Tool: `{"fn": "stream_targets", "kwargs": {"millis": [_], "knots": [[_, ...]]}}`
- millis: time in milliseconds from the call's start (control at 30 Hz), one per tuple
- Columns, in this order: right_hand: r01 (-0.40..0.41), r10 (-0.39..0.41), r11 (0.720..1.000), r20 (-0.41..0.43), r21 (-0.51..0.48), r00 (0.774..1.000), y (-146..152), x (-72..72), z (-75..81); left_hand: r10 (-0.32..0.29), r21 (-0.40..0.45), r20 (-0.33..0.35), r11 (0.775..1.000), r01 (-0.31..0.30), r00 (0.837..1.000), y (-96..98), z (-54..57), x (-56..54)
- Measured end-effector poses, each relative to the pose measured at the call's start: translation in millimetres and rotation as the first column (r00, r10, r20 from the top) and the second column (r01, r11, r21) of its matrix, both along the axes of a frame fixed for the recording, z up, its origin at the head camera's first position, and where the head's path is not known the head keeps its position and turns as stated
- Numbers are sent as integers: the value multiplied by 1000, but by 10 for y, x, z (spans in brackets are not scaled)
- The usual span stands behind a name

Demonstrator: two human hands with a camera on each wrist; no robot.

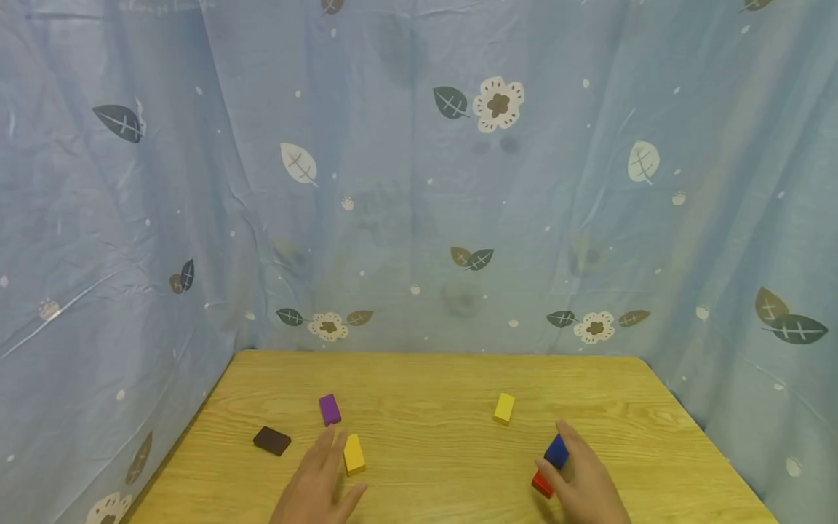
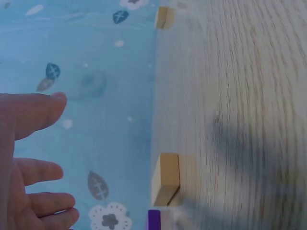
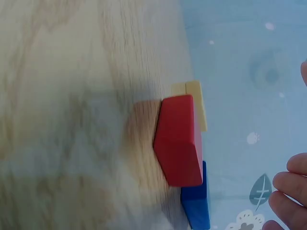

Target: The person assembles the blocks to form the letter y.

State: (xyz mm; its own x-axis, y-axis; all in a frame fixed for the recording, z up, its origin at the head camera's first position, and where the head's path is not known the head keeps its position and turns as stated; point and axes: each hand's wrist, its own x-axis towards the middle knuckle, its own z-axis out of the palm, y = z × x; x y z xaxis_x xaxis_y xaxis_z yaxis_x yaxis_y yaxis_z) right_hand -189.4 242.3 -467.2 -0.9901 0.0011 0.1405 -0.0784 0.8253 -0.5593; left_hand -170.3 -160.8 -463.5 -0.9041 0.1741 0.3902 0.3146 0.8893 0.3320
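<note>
My left hand (image 1: 316, 482) hovers with fingers extended just left of a yellow block (image 1: 354, 455). In the left wrist view, a gap separates its fingers (image 2: 45, 203) from that block. A purple block (image 1: 330, 410) lies beyond the fingertips, and a dark brown block (image 1: 271, 441) lies farther left. Over on the right, a blue block (image 1: 556, 452) and a red block (image 1: 543, 484) sit close together beside my right hand (image 1: 585, 480). That hand's thumb and fingers are spread above them; the right wrist view shows its fingers (image 3: 292, 191) apart from both blocks.
Another yellow block (image 1: 504, 409) lies farther back on the wooden table (image 1: 419, 422). A blue patterned curtain (image 1: 393, 218) hangs behind the table's rear edge and along both sides.
</note>
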Motion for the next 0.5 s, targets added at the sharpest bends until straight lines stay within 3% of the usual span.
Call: {"fn": "stream_targets", "kwargs": {"millis": [233, 500], "knots": [[31, -30, 999, 47, -30, 998, 79, 28, 2, -50, 104, 136, 994, 36, 990, 122, 56, -11], [50, -48, 999, 75, -20, 996, 202, 23, -40, -161, 134, 160, 981, 141, 974, 253, 37, -71]]}}
